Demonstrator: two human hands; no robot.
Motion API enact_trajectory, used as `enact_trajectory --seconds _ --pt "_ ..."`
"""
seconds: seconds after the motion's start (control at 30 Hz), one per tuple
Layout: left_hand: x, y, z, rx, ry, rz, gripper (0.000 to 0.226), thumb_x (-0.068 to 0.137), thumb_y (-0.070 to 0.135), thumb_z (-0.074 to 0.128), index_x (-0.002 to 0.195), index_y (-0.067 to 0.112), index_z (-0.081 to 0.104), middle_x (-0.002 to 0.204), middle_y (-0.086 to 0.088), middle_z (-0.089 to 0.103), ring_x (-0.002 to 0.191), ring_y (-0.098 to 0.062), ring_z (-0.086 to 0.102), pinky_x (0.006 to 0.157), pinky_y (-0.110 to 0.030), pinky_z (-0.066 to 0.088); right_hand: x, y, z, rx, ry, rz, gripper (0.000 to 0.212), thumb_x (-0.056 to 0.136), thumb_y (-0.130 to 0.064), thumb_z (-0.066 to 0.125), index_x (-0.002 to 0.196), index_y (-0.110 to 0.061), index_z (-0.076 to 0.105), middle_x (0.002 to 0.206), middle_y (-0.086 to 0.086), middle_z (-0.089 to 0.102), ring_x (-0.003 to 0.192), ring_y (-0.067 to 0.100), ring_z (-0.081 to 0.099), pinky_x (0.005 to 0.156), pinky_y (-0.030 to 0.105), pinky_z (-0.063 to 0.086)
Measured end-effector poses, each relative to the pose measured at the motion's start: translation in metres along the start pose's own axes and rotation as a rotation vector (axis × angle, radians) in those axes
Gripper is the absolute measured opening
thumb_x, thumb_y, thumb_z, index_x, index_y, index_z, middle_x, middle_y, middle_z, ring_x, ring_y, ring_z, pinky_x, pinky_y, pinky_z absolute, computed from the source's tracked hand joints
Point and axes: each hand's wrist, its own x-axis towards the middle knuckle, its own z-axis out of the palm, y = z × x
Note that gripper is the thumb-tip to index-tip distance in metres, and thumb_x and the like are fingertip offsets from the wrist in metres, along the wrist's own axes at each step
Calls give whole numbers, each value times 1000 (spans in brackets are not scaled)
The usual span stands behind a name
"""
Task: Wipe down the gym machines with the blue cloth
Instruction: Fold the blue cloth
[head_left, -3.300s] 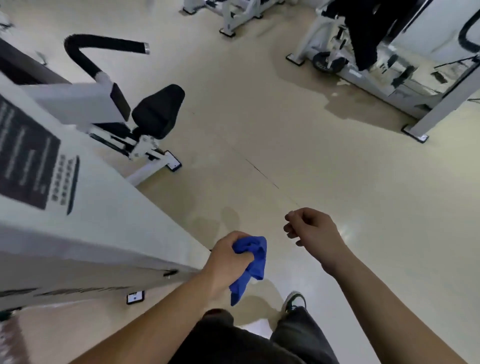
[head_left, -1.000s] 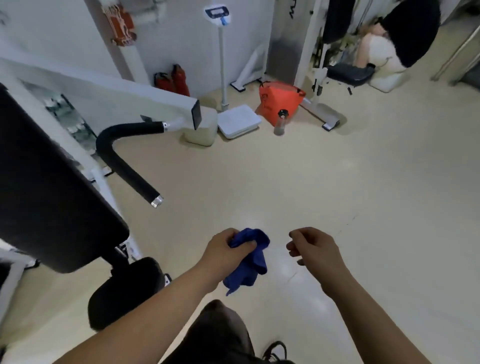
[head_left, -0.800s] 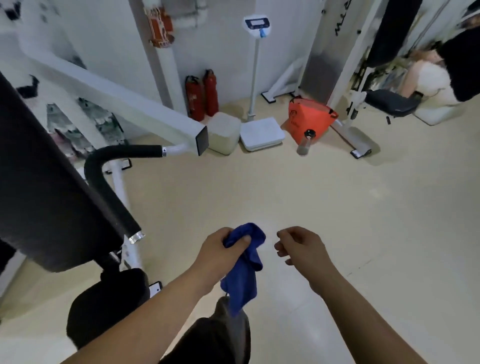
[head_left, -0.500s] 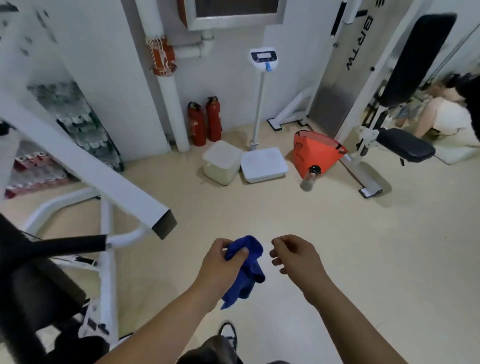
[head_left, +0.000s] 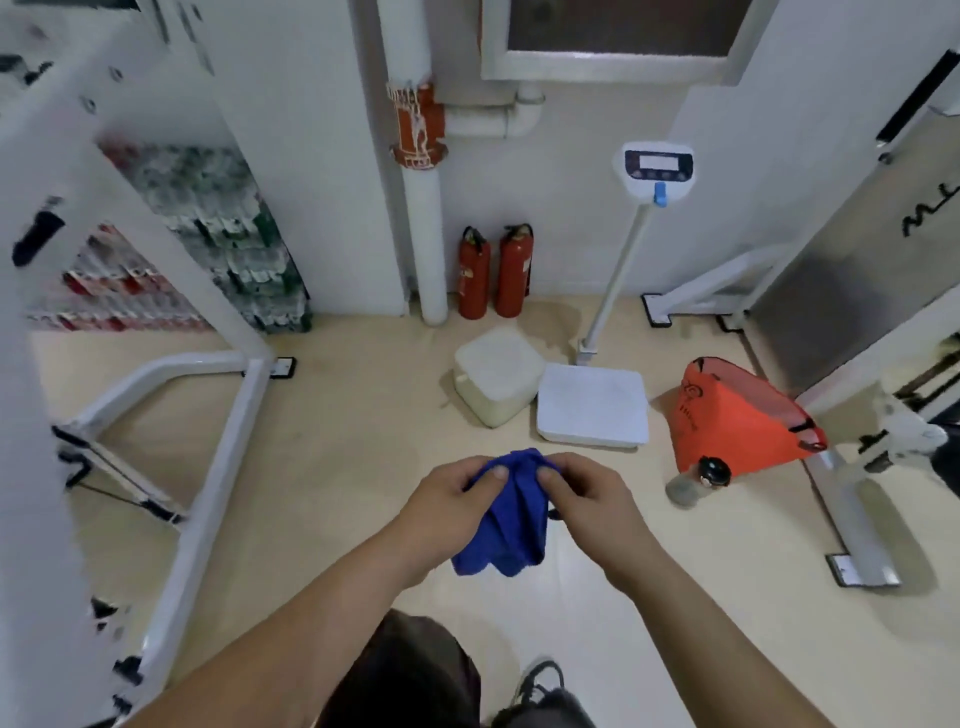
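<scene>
1. Both hands meet in front of the body: the left hand and the right hand each pinch the top edge of the blue cloth between curled fingers and thumb, and the two grips almost touch.
2. From that shared grip the bunched cloth hangs down, its long axis running from the fingertips back toward the person, well above the floor (no machine touches it).
3. The closest machine is the white frame on the left hand's side, near but apart, with its floor tube running away from the person.
4. A second machine's base rail lies to the right, well apart from the right hand.
5. I judge the cloth is being refolded; the next wipe probably calls for a leftward reach.
</scene>
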Motion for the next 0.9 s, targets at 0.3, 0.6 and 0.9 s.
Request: enact_trajectory --seconds 0.3,0.6,0.9 --pt "166 60 -52 222 188 74 25 104 28 53 101 39 76 97 18 66 94 0 63 84 -18 49 198 -69 -52 -46 -81 -15 21 103 -21 56 91 -17 73 91 4 74 86 11 65 87 37 53" --pt "423 103 -123 152 282 60 26 100 28 61 76 20 66 64 1 59 60 -5 53 61 -19 43 452 -95 -49 19 70 34 23 105 -39 51 93 -22 61 91 20 66 73 18 58 70 35 46" --pt "626 29 -151 646 -55 -53 5 73 26 56 72 31 56 69 9 58 71 -18 61 64 -30 45 662 2 -78 36 309 61 21 109 -31 42 99 -24 59 91 -1 64 85 13 57 61 21 46"
